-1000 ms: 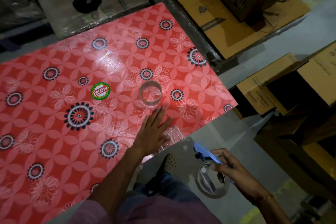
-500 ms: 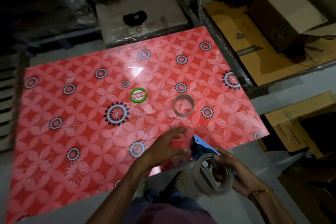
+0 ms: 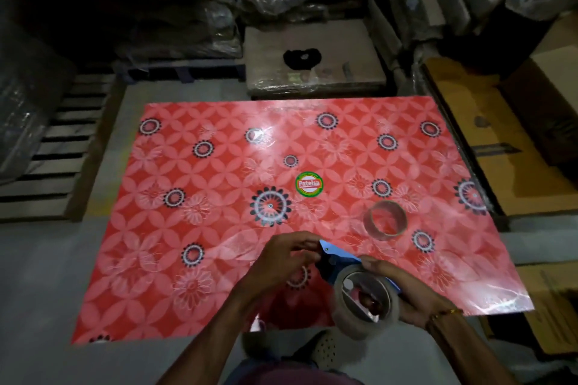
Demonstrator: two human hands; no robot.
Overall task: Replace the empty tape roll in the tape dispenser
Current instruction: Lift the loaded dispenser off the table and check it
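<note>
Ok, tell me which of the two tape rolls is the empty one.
The bare cardboard ring lying alone on the red table. The other roll, thick with tape, sits on the blue dispenser in the hands.

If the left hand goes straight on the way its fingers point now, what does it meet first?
The left hand points right, toward the blue tape dispenser, which its fingertips already seem to touch at the front end. So it would meet the dispenser first; the right hand holds it, with the tape roll on it. Depth is unclear.

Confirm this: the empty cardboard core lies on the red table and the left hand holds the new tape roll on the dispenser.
Wrong hand. In the head view the right hand holds the new tape roll on the blue dispenser; the left hand pinches the dispenser's front end. The empty core does lie on the red table.
</note>
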